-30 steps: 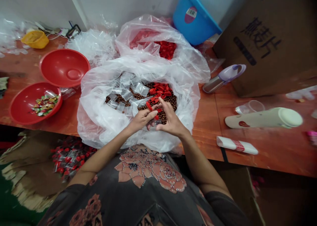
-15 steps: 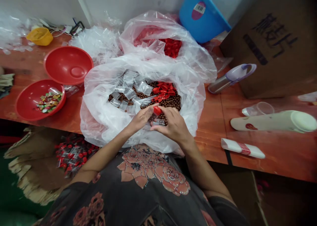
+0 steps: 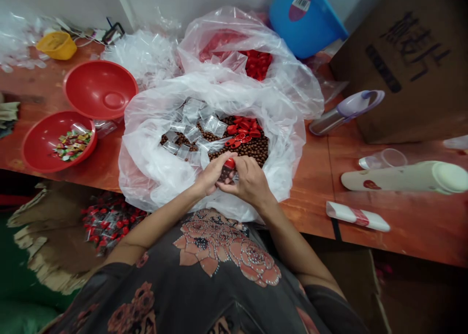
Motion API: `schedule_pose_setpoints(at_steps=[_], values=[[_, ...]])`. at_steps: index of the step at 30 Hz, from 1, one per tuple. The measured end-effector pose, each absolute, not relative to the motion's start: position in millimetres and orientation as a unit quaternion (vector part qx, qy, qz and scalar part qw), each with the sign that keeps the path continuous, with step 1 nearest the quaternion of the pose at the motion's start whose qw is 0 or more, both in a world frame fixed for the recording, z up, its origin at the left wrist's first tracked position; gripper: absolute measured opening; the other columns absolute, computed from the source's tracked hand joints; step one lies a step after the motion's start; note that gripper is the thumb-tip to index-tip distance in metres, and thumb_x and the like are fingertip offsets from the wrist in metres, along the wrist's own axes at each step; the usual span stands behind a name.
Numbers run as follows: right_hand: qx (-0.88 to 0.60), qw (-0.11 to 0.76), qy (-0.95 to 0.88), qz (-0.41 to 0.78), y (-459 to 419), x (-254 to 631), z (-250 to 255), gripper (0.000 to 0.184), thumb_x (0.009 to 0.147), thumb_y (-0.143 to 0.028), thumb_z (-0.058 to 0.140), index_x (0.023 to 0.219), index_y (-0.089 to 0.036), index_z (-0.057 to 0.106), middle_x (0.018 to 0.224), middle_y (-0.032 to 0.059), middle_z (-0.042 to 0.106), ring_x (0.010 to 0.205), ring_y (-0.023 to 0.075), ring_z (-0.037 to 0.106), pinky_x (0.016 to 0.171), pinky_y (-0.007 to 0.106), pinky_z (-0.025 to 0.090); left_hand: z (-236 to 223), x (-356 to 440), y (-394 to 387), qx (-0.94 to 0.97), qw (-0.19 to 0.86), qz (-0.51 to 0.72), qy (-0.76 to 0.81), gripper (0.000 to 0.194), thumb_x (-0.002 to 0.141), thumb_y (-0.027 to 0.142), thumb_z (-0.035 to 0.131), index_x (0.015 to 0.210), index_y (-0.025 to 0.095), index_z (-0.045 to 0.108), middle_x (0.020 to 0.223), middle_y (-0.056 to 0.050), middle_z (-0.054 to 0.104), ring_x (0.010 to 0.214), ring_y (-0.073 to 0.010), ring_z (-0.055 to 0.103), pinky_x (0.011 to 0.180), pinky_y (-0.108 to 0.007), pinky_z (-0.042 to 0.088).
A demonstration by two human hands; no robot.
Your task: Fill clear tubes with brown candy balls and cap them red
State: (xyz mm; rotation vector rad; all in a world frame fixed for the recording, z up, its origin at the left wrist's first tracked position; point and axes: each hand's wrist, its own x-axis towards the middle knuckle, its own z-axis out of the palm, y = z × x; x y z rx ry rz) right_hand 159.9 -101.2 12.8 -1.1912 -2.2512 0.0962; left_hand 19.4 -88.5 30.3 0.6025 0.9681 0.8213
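Note:
My left hand (image 3: 212,174) and my right hand (image 3: 251,181) meet over the near side of an opened white plastic bag (image 3: 141,129). Between them they grip a small clear container with a red cap (image 3: 229,163); fingers hide most of its body, which looks dark inside. The fingers of both hands are closed around it, the right ones at the cap. Just beyond lie many small brown balls (image 3: 258,151), a heap of loose red caps (image 3: 244,127) and several small clear containers (image 3: 215,126) in the bag.
Left stand two red bowls (image 3: 100,85), the nearer (image 3: 34,151) with wrapped pieces. Behind is a bag of red parts (image 3: 258,65) and a blue bucket (image 3: 309,27). A carton (image 3: 409,95), tumbler (image 3: 327,122) and pale flask (image 3: 398,179) occupy the right. Capped containers (image 3: 107,222) lie below left.
Both hands have drawn closer together around the red-capped container, and the right fingers now sit against the cap. The view has shifted slightly.

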Motion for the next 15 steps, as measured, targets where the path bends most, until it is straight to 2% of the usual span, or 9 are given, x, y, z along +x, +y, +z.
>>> schedule_pose_setpoints(at_steps=[5, 9, 11, 12, 15], values=[[-0.420, 0.288, -0.859, 0.059, -104, 160, 8, 0.058, 0.082, -0.063, 0.058, 0.115, -0.015, 0.055, 0.093, 0.0133, 0.062, 0.086, 0.0297, 0.055, 0.078, 0.045, 0.048, 27, 22, -99, 0.287, 0.764, 0.381, 0.435, 0.051, 0.092, 0.046, 0.044, 0.133, 0.016, 0.051, 0.052, 0.005, 0.048, 0.039, -0.0076, 0.039, 0.041, -0.021, 0.034], [-0.392, 0.287, -0.862, 0.143, -104, 167, 11, 0.071, 0.084, -0.060, 0.061, 0.139, -0.018, 0.043, 0.114, 0.0139, 0.064, 0.101, 0.0298, 0.058, 0.087, 0.046, 0.049, 38, -8, -100, 0.389, 0.708, 0.395, 0.437, 0.054, 0.091, 0.052, 0.046, 0.135, 0.020, 0.051, 0.062, 0.001, 0.057, 0.047, -0.0101, 0.050, 0.045, -0.023, 0.041], [-0.420, 0.313, -0.828, 0.198, -101, 177, 13, 0.070, 0.090, -0.055, 0.058, 0.146, -0.021, 0.035, 0.119, 0.0122, 0.063, 0.105, 0.0273, 0.060, 0.092, 0.045, 0.049, 51, -46, -102, 0.450, 0.621, 0.427, 0.479, 0.050, 0.090, 0.053, 0.048, 0.127, 0.020, 0.059, 0.071, -0.002, 0.063, 0.051, -0.0104, 0.054, 0.049, -0.024, 0.045], [-0.451, 0.334, -0.799, 0.216, -99, 184, 13, 0.063, 0.093, -0.051, 0.055, 0.146, -0.023, 0.036, 0.117, 0.0110, 0.064, 0.104, 0.0254, 0.061, 0.091, 0.043, 0.050, 59, -71, -105, 0.472, 0.560, 0.444, 0.517, 0.048, 0.091, 0.054, 0.047, 0.120, 0.020, 0.063, 0.076, -0.003, 0.065, 0.052, -0.0102, 0.056, 0.050, -0.024, 0.046], [-0.540, 0.363, -0.723, 0.231, -93, 207, 10, 0.034, 0.099, -0.037, 0.045, 0.129, -0.024, 0.055, 0.110, 0.0083, 0.067, 0.100, 0.0218, 0.064, 0.089, 0.039, 0.051, 83, -161, -123, 0.490, 0.315, 0.448, 0.679, 0.040, 0.092, 0.053, 0.048, 0.100, 0.020, 0.069, 0.083, -0.001, 0.068, 0.055, -0.0098, 0.058, 0.052, -0.025, 0.048]])
